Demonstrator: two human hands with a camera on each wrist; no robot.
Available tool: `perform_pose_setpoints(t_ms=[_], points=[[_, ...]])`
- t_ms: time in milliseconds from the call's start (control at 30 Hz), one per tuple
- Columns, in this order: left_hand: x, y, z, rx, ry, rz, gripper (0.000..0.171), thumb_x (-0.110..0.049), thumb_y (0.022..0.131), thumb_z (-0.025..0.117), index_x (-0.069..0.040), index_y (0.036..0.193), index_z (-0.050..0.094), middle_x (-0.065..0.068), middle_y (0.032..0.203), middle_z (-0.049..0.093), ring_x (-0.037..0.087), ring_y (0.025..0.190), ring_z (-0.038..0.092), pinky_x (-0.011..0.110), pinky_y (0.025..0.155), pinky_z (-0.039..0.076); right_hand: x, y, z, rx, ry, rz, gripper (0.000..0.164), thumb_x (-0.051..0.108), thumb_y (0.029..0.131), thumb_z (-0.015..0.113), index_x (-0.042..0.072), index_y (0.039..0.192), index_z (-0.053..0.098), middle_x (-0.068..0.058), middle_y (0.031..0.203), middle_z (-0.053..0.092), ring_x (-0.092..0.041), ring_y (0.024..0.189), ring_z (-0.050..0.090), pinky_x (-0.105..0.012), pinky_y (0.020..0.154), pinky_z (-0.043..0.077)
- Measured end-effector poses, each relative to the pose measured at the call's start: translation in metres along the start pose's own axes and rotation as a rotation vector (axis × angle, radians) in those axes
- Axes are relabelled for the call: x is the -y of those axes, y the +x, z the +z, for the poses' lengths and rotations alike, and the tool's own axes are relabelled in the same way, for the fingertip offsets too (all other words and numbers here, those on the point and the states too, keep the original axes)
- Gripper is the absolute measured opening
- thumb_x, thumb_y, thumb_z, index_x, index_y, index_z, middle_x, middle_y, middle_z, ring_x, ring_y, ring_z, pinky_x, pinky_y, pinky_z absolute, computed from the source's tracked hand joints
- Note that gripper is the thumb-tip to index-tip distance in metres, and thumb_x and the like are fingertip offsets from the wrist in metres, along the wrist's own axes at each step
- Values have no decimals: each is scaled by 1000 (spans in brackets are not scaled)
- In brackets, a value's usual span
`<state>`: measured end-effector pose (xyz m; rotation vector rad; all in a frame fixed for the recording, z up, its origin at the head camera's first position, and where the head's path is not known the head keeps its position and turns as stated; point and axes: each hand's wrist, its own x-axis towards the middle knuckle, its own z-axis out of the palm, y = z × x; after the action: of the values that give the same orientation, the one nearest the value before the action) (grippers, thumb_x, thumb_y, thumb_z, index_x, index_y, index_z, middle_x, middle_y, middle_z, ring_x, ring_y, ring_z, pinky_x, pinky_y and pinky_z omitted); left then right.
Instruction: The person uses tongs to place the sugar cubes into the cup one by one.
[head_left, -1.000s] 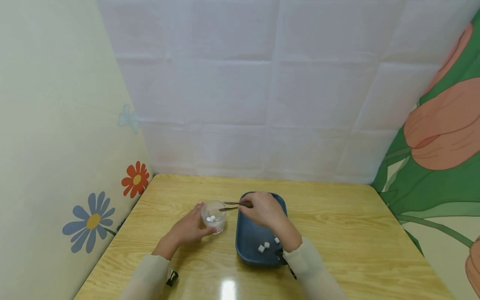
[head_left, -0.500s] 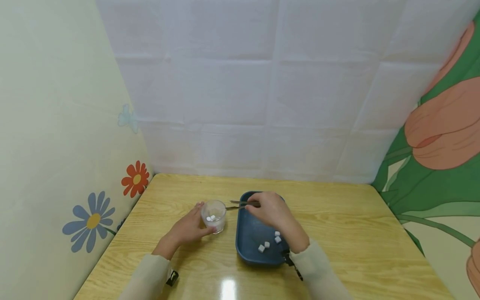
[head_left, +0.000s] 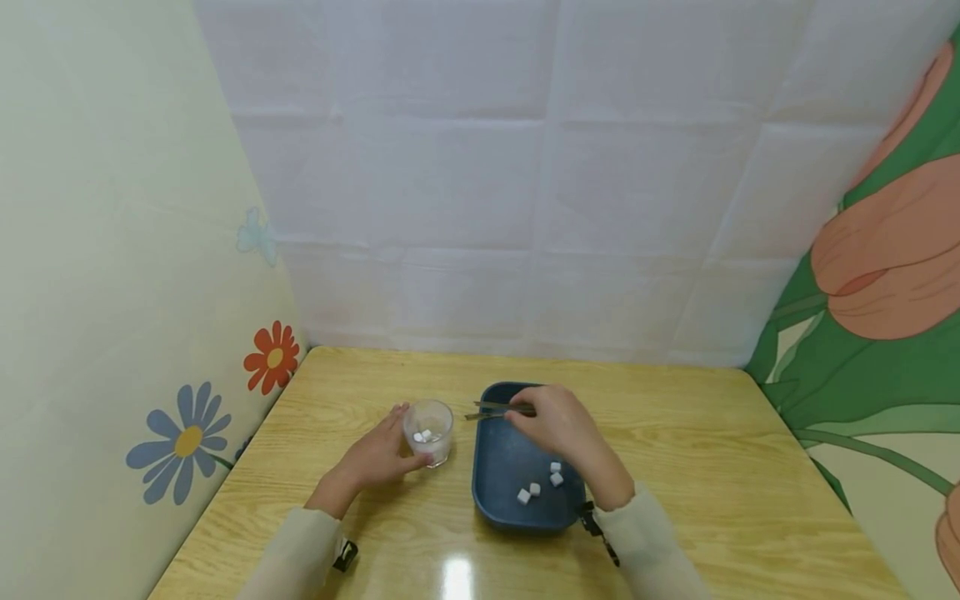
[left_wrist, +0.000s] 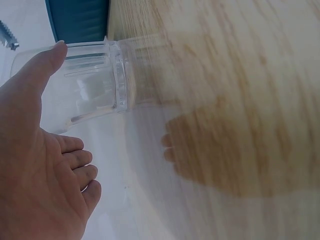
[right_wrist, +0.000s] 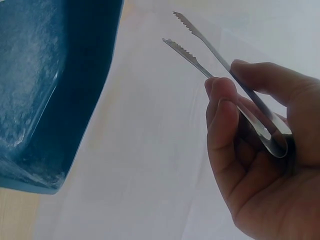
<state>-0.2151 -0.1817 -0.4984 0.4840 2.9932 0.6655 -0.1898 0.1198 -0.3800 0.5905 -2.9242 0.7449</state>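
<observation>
A clear glass [head_left: 438, 415] with white cubes [head_left: 423, 436] inside stands on the table. My left hand [head_left: 373, 458] holds it from the left, thumb on the near side and fingers behind; in the left wrist view the thumb [left_wrist: 47, 62] lies along its wall. Between thumb and fingers, my right hand [head_left: 557, 429] grips small metal tongs [right_wrist: 215, 52] with serrated tips. Their arms are spread, with nothing between the tips. This hand hangs over the far part of a dark blue tray [head_left: 495, 458], where several white cubes [head_left: 523, 497] lie nearer to me.
Glass and tray stand side by side on a wood-grain table [head_left: 675, 450], a narrow gap between them. A white sheet [head_left: 450, 192] hangs behind the table's far edge. Flower-patterned panels rise at the left [head_left: 112, 275] and right [head_left: 885, 275].
My right hand has drawn the tongs to the right, away from over the glass to the tray's left edge. More of the tray's cubes show. The left hand and glass have stayed put.
</observation>
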Motion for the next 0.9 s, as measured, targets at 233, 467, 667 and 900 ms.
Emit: perform_pose_setpoints(t_ms=[233,467,667,900], points=[[0,1,1,-2,2,6,106,-68,75,60,-5,149,18,13,154,20,28,141,19,47,109,27,-7,-5,-3,-5,21,30,23,29,88,65,14,105,71,5,92,68,-5,73,60,-27,64,50],[0,0,0,2,7,-4,106,-69,75,59,-5,149,18,12,154,20,27,142,19,46,110,27,-11,-8,-3,4,12,56,23,31,87,65,16,105,71,5,93,69,-4,71,60,-27,64,51],[-1,-2,0,1,-13,3,105,-68,75,60,-7,149,18,12,154,19,27,142,18,47,110,26,-18,-12,-1,-8,9,64,22,28,86,67,14,103,71,4,93,69,-7,75,62,-29,66,52],[-1,-1,0,-2,-11,4,105,-68,75,59,-7,149,18,12,154,20,27,142,18,47,110,26,-28,-15,0,-11,-8,71,22,28,86,67,13,101,72,2,92,68,-8,76,62,-29,66,52]])
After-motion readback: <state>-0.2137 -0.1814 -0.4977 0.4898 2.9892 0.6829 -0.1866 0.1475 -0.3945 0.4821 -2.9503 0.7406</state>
